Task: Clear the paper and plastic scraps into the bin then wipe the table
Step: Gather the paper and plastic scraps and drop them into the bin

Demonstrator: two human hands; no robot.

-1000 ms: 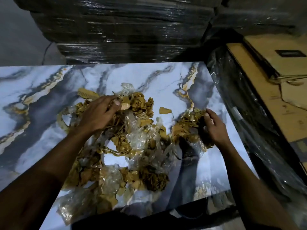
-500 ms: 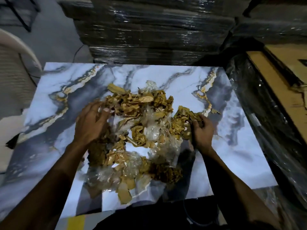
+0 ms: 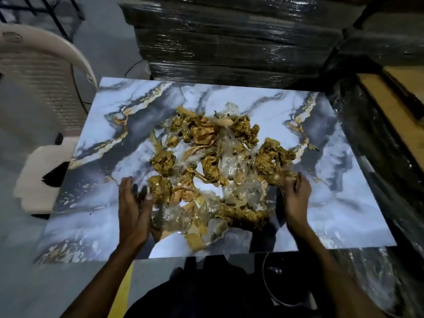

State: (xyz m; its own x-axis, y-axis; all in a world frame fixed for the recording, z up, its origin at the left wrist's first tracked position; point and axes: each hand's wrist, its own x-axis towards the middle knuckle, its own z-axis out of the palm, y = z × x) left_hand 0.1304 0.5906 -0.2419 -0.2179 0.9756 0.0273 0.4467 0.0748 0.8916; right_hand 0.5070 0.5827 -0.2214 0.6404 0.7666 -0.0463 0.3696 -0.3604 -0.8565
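A heap of crumpled brown paper and clear plastic scraps [image 3: 213,166] lies in the middle of the marble-patterned table [image 3: 344,203]. My left hand [image 3: 134,207] rests at the heap's near left edge, fingers spread and blurred, touching clear plastic. At the heap's right edge, my right hand [image 3: 294,196] has its fingers curled against brown scraps; the blur hides whether it grips them. A round dark bin [image 3: 284,285] stands on the floor just past the table's near edge, to the right of my legs.
A beige plastic chair [image 3: 39,72] stands left of the table. Film-wrapped stacks [image 3: 229,37] rise behind the far edge. Plastic-covered goods and wooden boards [image 3: 394,106] line the right side. A yellow floor line [image 3: 124,290] runs near my left arm.
Both hands have slid toward me along the sides of the heap, pulling scraps nearer the front edge. The view has pulled back, showing the chair and the bin.
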